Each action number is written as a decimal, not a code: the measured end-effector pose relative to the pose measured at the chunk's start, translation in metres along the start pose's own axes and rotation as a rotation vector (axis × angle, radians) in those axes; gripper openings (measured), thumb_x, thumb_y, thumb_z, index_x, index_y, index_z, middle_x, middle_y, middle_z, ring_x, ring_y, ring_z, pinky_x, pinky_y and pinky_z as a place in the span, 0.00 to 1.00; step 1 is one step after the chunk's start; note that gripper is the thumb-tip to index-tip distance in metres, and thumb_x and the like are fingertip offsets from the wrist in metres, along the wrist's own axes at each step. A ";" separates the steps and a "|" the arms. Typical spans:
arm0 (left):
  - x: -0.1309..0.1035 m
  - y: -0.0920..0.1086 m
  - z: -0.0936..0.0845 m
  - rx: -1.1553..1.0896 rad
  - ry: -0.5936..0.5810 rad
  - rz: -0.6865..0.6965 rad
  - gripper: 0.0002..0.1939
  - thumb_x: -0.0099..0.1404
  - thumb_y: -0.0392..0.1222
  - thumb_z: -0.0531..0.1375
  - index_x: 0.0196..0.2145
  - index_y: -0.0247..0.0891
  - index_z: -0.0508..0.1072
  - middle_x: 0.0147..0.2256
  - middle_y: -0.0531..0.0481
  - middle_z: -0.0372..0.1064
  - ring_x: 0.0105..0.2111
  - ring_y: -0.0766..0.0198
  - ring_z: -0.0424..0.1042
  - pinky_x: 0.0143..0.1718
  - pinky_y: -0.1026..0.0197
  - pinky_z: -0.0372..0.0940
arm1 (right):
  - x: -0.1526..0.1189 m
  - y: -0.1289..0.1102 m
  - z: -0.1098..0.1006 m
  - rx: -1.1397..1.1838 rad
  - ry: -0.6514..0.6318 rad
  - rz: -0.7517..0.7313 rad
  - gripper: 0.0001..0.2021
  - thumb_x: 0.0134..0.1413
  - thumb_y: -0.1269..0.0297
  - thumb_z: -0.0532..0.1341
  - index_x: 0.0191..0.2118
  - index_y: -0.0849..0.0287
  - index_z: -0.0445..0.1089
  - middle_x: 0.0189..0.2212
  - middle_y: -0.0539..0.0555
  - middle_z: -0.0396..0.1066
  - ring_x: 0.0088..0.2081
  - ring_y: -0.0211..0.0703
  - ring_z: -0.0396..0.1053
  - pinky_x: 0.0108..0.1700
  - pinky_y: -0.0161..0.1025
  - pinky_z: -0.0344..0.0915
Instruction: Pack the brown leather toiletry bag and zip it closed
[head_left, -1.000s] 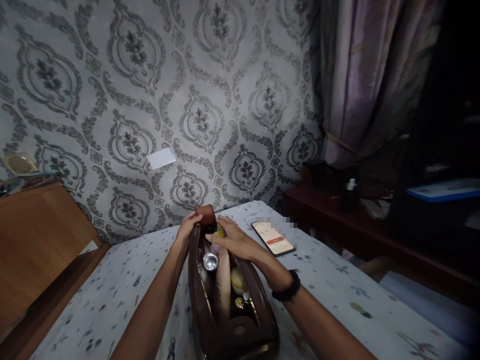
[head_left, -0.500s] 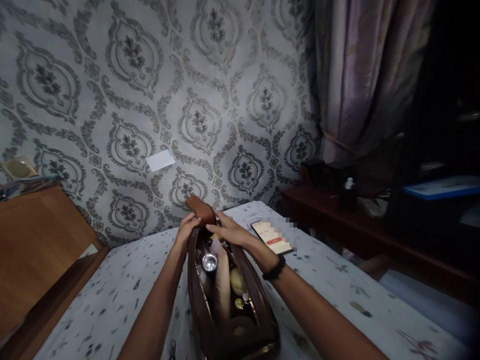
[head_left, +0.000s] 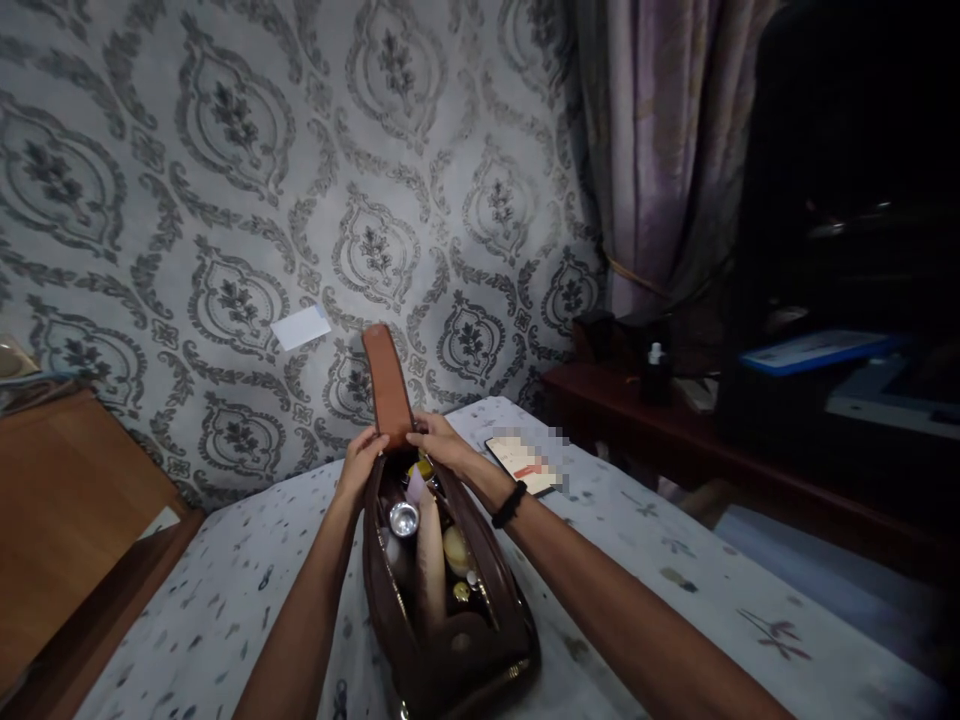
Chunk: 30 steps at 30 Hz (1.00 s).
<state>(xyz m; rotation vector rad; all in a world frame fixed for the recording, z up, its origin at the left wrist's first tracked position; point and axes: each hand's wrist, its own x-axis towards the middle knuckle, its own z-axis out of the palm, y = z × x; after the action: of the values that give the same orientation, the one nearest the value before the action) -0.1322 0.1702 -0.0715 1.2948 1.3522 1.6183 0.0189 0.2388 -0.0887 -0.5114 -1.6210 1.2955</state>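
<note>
A dark brown toiletry bag [head_left: 390, 635] lies unzipped on the patterned sheet, its opening facing me. At its far end a lighter brown strap [head_left: 390, 390] stands up against the wall. My left hand [head_left: 360, 465] grips the far left corner, thumb by the strap's base. My right hand [head_left: 448, 447], with a black band at the wrist, pinches the far right corner beside the strap. Inside the bag are a shiny silver-topped item [head_left: 404, 519], a long beige tube [head_left: 430, 565], a round pale yellow item [head_left: 456, 550] and a small yellow ball-like thing [head_left: 461, 593].
A phone [head_left: 521, 465] with a lit screen lies on the sheet right of the bag. To the left stands a wooden panel [head_left: 82, 500]. A dark red shelf [head_left: 622, 420] at the right bears a small pump bottle [head_left: 656, 375] and a blue-edged item [head_left: 817, 352].
The strap, folded over toward me before, now stands upright. Both hands have shifted slightly to its base. The whole view has turned a little to the right.
</note>
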 end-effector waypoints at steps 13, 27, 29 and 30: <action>0.001 0.008 0.005 0.100 0.067 0.101 0.29 0.49 0.58 0.70 0.43 0.34 0.79 0.43 0.43 0.80 0.44 0.51 0.78 0.52 0.51 0.70 | 0.006 0.005 -0.006 -0.053 0.005 -0.116 0.11 0.56 0.59 0.65 0.28 0.58 0.67 0.22 0.44 0.63 0.27 0.37 0.63 0.33 0.36 0.64; -0.028 0.025 0.018 0.230 0.043 0.214 0.17 0.69 0.49 0.62 0.49 0.35 0.74 0.49 0.44 0.74 0.47 0.56 0.75 0.51 0.48 0.70 | -0.018 -0.023 -0.006 -0.083 -0.067 -0.159 0.11 0.54 0.56 0.62 0.37 0.58 0.75 0.32 0.51 0.76 0.38 0.46 0.71 0.44 0.42 0.68; -0.033 0.028 0.019 0.259 0.064 0.221 0.17 0.71 0.47 0.60 0.53 0.37 0.71 0.52 0.43 0.70 0.48 0.56 0.73 0.49 0.47 0.71 | -0.024 -0.027 -0.005 -0.088 -0.072 -0.159 0.11 0.54 0.57 0.62 0.37 0.58 0.75 0.32 0.51 0.75 0.38 0.46 0.71 0.43 0.42 0.68; -0.037 0.030 0.020 0.271 0.076 0.231 0.17 0.71 0.48 0.60 0.54 0.37 0.71 0.53 0.43 0.69 0.49 0.56 0.73 0.49 0.48 0.72 | -0.027 -0.029 -0.005 -0.090 -0.075 -0.158 0.11 0.53 0.58 0.61 0.37 0.58 0.75 0.32 0.51 0.75 0.38 0.46 0.70 0.43 0.41 0.68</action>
<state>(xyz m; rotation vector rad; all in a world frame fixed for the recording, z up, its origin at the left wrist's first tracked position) -0.0994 0.1350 -0.0533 1.6131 1.5579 1.6938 0.0422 0.2099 -0.0735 -0.3843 -1.7510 1.1406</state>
